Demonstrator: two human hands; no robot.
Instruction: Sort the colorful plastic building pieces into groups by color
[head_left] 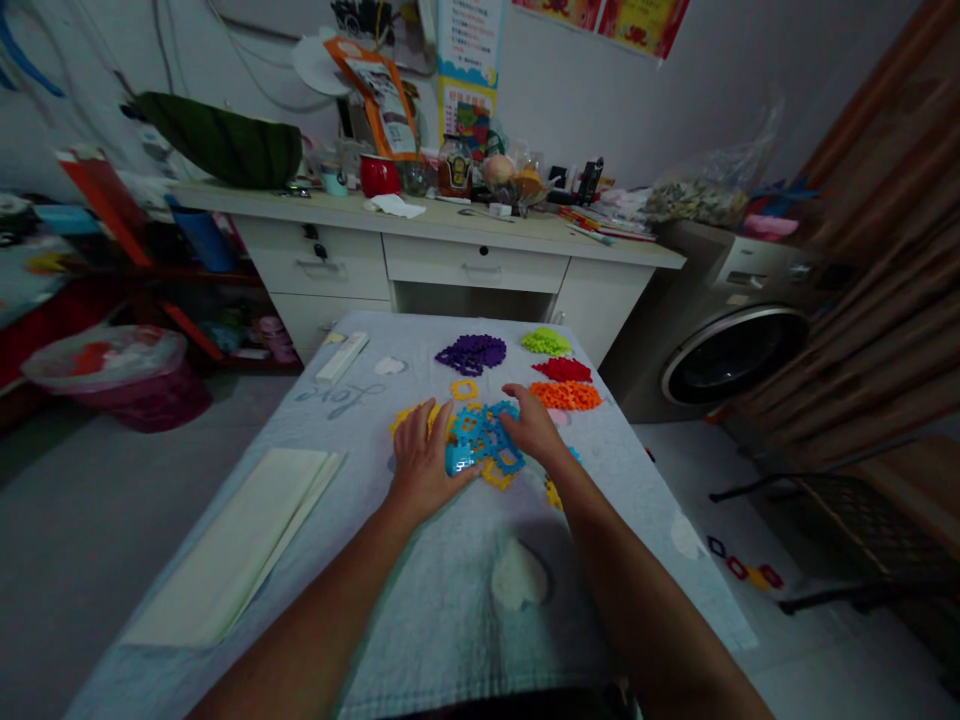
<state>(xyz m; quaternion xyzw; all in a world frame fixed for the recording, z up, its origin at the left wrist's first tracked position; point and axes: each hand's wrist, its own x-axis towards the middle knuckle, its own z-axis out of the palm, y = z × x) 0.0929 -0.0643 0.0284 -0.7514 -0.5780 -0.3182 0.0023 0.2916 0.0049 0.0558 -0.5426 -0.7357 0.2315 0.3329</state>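
Note:
My left hand [425, 458] lies palm down with fingers spread, its fingertips over yellow plastic pieces [405, 418] and its thumb beside the blue pile. Across from it, my right hand [535, 428] touches the right side of the blue interlocking plastic pieces [480, 428], thumb and forefinger apart. What lies under its other fingers is hidden. A single yellow square ring [465, 389] sits just beyond the blue pile. Another yellow piece [496, 474] pokes out on the near side. More yellow pieces [553, 493] are partly covered by my right forearm.
Sorted piles of purple [472, 354], green [547, 341], red [563, 370] and orange pieces [566, 396] lie toward the table's far side. Folded pale cloth or paper [232, 545] and a white strip-like box [343, 357] are at left. A white desk [480, 265] stands beyond.

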